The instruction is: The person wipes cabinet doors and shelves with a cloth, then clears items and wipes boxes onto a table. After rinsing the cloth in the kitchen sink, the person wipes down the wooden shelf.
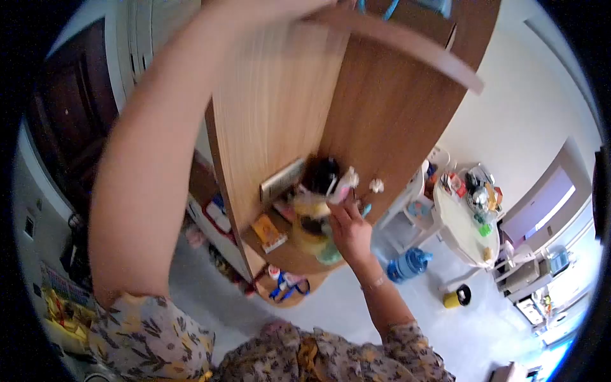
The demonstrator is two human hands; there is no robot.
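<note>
The right hand [351, 230] has its fingers drawn close together at the upper right edge of a translucent yellowish container [309, 237]; blur there means I cannot tell whether they are closed on it. The container stands on a curved wooden shelf [294, 256], just left of the fingertips, with something dark showing through its side. A pale green item [329, 253] sits just below the hand, against the container's base.

Right above the fingertips is a pink-and-white object [347, 183], with a rounded black object [325, 174] behind it and a small white flower-like piece [377, 185] up to the right. Left of the container are an orange box [268, 232] and, farther up, a cream flat box [282, 180] leaning on the side panel [270, 121].

Below the grip, a lower shelf [294, 300] bears a blue strap [289, 290]. High above, the left hand [324, 3] is blurred and cut by the top edge beside an upper shelf [414, 49]; its grip cannot be told.

Well off to the right are a blue water jug [409, 265], a yellow bin [451, 300] and a laden white table [459, 230].
</note>
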